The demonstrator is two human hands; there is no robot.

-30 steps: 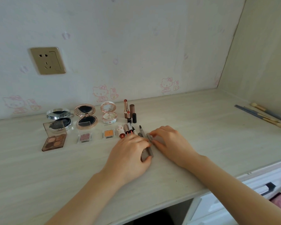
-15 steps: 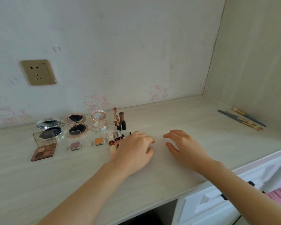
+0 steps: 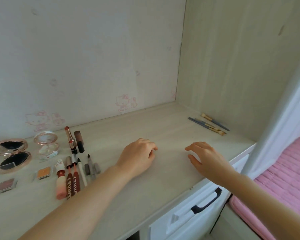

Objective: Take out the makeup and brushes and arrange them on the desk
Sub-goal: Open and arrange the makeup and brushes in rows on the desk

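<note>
Looking down from the head camera, I see both hands above the bare middle of the desk (image 3: 163, 129), and neither one holds anything. The left hand (image 3: 137, 155) has its fingers loosely curled, with the fingertips near the wood; I cannot tell if they touch it. The right hand (image 3: 204, 158) is spread, with straight relaxed fingers and the thumb apart.

The makeup lies well to the left of the left hand. Two open compacts (image 3: 11, 154) stand near the wall, and beside them two lipsticks (image 3: 70, 141) stand upright. In front of them the lip gloss tubes (image 3: 71, 179) lie side by side, touching or almost touching, with a white pencil (image 3: 82, 172) and grey pencils (image 3: 92, 166) just beside them. Two small eyeshadow pans (image 3: 43, 172) lie further left.

The brushes (image 3: 210, 124) lie together in the far right corner, close to the side wall, well apart from both hands. Below the desk edge is a white drawer with a black handle (image 3: 206, 201).
</note>
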